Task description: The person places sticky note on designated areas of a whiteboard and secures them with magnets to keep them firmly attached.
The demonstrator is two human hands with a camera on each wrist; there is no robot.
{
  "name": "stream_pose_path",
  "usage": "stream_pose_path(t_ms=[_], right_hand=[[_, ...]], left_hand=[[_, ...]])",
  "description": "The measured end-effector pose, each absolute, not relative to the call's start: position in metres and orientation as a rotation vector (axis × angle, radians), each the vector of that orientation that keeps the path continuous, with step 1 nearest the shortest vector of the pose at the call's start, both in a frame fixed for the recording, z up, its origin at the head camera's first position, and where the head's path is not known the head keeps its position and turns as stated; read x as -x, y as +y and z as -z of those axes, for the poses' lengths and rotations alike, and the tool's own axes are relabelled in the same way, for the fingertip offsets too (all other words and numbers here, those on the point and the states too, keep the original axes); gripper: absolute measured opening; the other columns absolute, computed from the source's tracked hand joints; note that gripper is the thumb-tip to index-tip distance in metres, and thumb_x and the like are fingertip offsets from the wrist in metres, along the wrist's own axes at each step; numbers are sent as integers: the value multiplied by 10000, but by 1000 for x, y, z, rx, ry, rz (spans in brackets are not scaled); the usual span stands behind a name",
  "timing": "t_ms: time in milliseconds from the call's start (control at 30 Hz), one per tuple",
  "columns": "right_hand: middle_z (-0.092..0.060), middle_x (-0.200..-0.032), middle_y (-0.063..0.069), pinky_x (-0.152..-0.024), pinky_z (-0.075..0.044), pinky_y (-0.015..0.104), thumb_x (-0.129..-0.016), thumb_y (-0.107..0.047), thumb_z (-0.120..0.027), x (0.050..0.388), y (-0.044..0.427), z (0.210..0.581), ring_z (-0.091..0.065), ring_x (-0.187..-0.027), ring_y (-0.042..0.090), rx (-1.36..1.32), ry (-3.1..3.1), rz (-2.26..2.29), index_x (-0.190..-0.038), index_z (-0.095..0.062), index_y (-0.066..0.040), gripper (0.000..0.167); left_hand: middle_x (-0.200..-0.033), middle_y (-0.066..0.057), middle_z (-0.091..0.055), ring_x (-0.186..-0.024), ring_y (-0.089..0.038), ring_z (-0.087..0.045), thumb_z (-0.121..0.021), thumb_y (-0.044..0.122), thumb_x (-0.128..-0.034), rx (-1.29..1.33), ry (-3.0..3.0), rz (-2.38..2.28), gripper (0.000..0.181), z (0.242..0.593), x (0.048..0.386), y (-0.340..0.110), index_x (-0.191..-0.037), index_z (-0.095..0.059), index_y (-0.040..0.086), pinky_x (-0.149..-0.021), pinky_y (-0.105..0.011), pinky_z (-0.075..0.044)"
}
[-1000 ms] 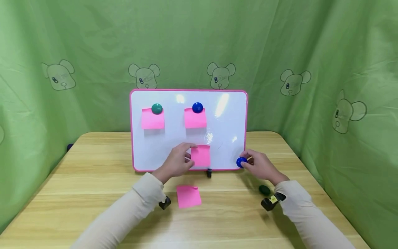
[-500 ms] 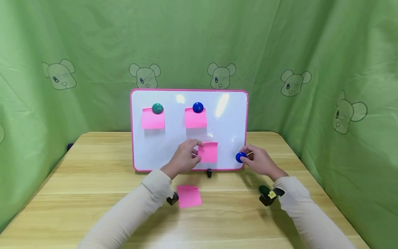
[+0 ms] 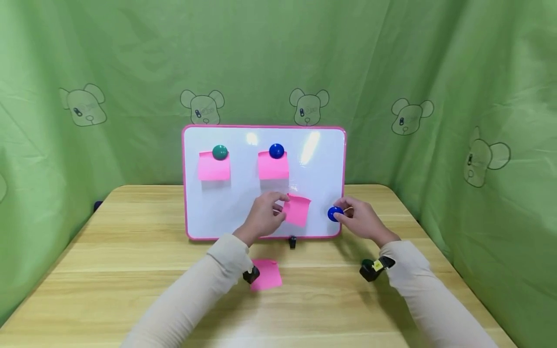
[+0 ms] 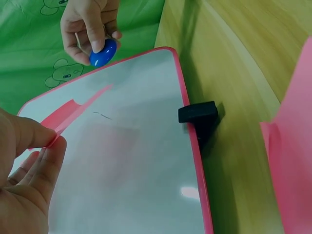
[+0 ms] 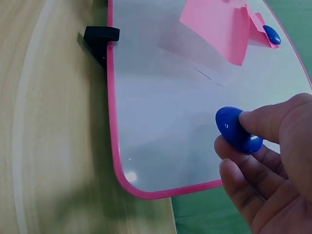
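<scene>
My left hand (image 3: 264,213) pinches the left edge of a pink sticky note (image 3: 298,210), which tilts in front of the whiteboard (image 3: 226,208). In the left wrist view, thumb and fingertip hold the note (image 4: 61,117) off the board surface. Near the board's lower right corner, my right hand (image 3: 362,220) pinches a round blue magnet (image 3: 335,213) between thumb and fingers. The right wrist view shows this magnet (image 5: 238,129) apart from the board. Higher up, a green magnet (image 3: 220,152) and another blue magnet (image 3: 276,151) each sit on a pink note's top edge.
Another pink note (image 3: 268,275) lies on the wooden table (image 3: 109,270), partly behind the left wrist camera. A dark green magnet (image 3: 367,263) is mostly hidden by the right wrist camera (image 3: 370,271). A black foot (image 3: 293,242) supports the board's lower edge. Green curtains surround the table.
My left hand has carried its note to the right and slightly up, and the note has tilted clockwise. My right hand has moved slightly up and left with the blue magnet.
</scene>
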State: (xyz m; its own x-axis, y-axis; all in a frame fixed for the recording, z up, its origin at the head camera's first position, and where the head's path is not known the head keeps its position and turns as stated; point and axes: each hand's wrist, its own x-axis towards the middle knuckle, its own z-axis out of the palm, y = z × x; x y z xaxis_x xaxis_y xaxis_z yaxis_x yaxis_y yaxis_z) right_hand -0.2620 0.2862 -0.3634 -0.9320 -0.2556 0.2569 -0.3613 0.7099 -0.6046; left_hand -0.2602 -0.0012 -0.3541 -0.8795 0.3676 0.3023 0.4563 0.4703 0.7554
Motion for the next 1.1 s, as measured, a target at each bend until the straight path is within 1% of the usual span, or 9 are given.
stream_pose_path(t_ms=[200, 300, 433, 700, 867, 1100], right_hand=[[-653, -956, 156, -650, -529, 314, -896, -58, -675, 266, 284, 361, -625, -803, 258, -512, -2736, -1008, -1068, -621, 2, 190], [-656, -953, 160, -657, -530, 323, -892, -58, -680, 268, 283, 359, -628, -812, 271, -510, -2729, -996, -1068, -622, 9, 198], [-652, -949, 164, -635, -527, 320, -896, -75, -682, 270, 282, 355, -623, -830, 284, -492, -2728, -1001, -1070, -622, 12, 204], [-637, -935, 157, -604, -520, 307, -912, -95, -666, 274, 279, 350, -603, -820, 279, -460, -2735, -1012, -1076, -619, 3, 197], [-639, -956, 156, -629, -515, 307, -926, -119, -651, 279, 280, 346, -594, -805, 266, -422, -2721, -996, -1087, -609, -14, 196], [-640, -998, 176, -669, -525, 314, -939, -140, -638, 285, 279, 340, -600, -829, 282, -395, -2689, -1018, -1121, -598, -1, 232]], left_hand=[[-1265, -96, -574, -963, -189, -651, -625, 0, -887, 721, -2607, 1367, 360, 352, 263, 7, -1243, -613, 49, -727, -203, -544], [-1268, -94, -574, -966, -185, -645, -627, 1, -887, 721, -2605, 1371, 369, 351, 265, 11, -1254, -610, 46, -718, -196, -542], [-1265, -94, -575, -968, -185, -641, -629, -1, -886, 718, -2596, 1389, 376, 351, 268, 17, -1260, -608, 41, -708, -188, -540], [-1239, -108, -581, -949, -186, -646, -636, -25, -859, 676, -2561, 1422, 392, 348, 274, 25, -1247, -617, 29, -690, -188, -541], [-1231, -98, -588, -942, -173, -644, -630, -22, -860, 654, -2541, 1421, 387, 345, 277, 30, -1243, -621, 30, -688, -193, -543], [-1227, -86, -590, -944, -167, -641, -651, -7, -867, 594, -2548, 1435, 385, 341, 280, 35, -1249, -624, 37, -681, -195, -546]])
